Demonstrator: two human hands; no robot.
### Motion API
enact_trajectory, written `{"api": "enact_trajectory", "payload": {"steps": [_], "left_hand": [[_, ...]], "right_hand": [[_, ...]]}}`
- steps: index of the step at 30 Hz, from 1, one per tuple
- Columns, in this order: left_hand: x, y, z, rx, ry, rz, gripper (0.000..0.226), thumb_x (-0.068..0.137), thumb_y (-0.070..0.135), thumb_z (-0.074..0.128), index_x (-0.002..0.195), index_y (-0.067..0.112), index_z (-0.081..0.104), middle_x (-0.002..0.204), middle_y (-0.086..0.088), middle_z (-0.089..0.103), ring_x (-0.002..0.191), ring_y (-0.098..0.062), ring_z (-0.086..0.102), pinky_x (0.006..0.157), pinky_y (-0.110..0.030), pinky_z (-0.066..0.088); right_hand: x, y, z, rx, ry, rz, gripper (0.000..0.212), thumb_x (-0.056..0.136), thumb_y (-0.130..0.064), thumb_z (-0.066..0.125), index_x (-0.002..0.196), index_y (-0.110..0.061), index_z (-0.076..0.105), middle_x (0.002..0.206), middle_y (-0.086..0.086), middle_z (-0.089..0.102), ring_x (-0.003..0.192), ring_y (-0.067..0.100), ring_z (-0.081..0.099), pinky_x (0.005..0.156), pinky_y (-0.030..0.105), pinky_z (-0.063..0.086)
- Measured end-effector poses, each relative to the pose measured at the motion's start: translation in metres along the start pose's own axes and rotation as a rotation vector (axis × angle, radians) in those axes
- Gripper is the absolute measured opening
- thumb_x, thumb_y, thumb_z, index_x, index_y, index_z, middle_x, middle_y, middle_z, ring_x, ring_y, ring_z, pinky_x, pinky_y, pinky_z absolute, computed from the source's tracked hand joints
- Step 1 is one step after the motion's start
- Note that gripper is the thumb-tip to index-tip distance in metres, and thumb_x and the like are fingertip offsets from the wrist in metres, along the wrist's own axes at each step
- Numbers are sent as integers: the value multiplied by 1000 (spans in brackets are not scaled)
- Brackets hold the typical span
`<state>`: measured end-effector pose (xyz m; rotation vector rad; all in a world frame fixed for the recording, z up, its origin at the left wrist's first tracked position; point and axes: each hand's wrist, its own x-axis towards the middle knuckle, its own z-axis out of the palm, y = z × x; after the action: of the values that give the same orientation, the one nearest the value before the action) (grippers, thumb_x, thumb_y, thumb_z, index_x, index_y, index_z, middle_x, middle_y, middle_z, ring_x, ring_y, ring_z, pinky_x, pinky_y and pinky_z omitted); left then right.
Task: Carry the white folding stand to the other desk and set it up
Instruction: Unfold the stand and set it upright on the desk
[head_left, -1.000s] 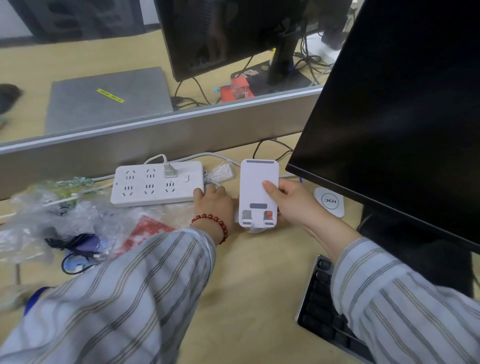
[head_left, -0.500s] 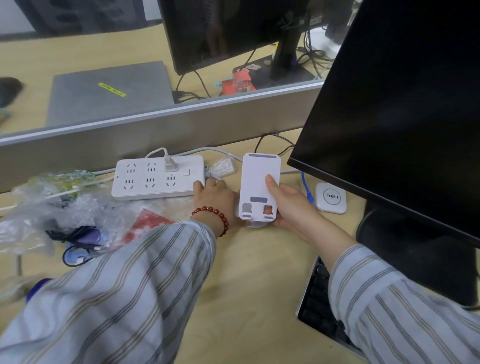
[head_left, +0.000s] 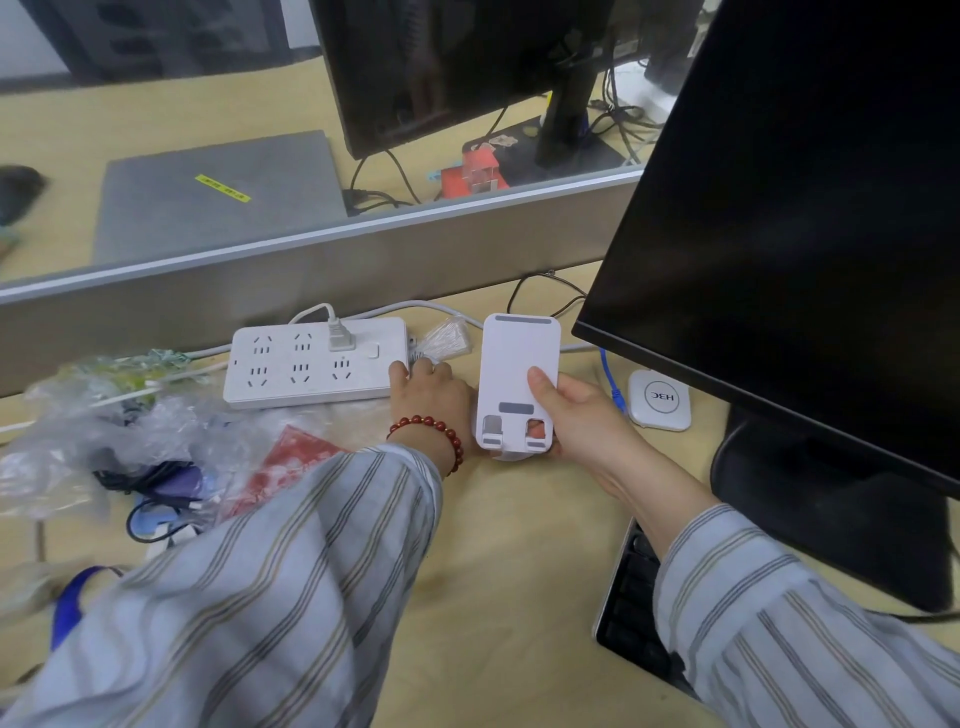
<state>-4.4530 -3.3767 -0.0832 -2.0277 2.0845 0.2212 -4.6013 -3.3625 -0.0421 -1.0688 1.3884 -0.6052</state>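
The white folding stand stands tilted back on the wooden desk, its flat panel facing me with two small hooks at its lower edge. My right hand grips it from the right, thumb pressed on the front panel. My left hand, with a red bead bracelet at the wrist, rests against the stand's left side; its fingertips touch the end of the white power strip. How the left fingers hold the stand is hidden behind it.
A big black monitor overhangs at the right, with a white round device and a keyboard below it. Crumpled plastic bags and cables lie left. A grey divider separates the far desk with its laptop.
The stand and both hands have stayed almost in place; the view shifted slightly, and the stand's panel leans back a little more than a second ago.
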Motion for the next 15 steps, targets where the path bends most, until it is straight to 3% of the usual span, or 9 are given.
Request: {"api": "enact_trajectory", "payload": {"steps": [6, 9, 12, 13, 15], "left_hand": [[0, -2, 0, -6, -10, 9, 19, 78, 31, 51, 90, 20, 61, 105, -4, 57, 109, -27, 44, 97, -45, 25], [-1, -1, -3, 5, -9, 17, 19, 79, 24, 49, 92, 19, 61, 107, -4, 58, 110, -27, 43, 99, -45, 24], [-2, 1, -7, -4, -20, 27, 22, 79, 24, 47, 95, 19, 61, 109, -4, 57, 112, -28, 42, 101, -46, 23], [-2, 1, -7, -2, -26, 26, 23, 79, 26, 47, 96, 19, 61, 109, -5, 57, 112, -28, 42, 101, -46, 23], [-3, 1, -5, 5, -36, 20, 25, 80, 33, 47, 96, 19, 61, 109, -5, 57, 112, -29, 43, 100, -47, 23]], "right_hand": [[-6, 0, -2, 30, -22, -2, 25, 93, -42, 47, 89, -28, 66, 85, -9, 73, 65, 6, 67, 72, 29, 55], [-9, 0, -2, 56, -23, -19, 24, 91, -44, 50, 89, -28, 68, 91, -7, 75, 77, 14, 69, 82, 34, 55], [-14, 1, -1, 32, -42, -74, 5, 87, -35, 61, 88, -34, 65, 90, -15, 73, 83, 4, 69, 74, 19, 55], [-14, 3, -2, 23, -45, -92, 7, 86, -29, 63, 88, -36, 63, 90, -17, 72, 82, 0, 68, 71, 15, 55], [-13, 4, -2, 18, -34, -99, 12, 86, -23, 64, 90, -35, 63, 94, -14, 72, 88, 2, 68, 76, 19, 55]]}}
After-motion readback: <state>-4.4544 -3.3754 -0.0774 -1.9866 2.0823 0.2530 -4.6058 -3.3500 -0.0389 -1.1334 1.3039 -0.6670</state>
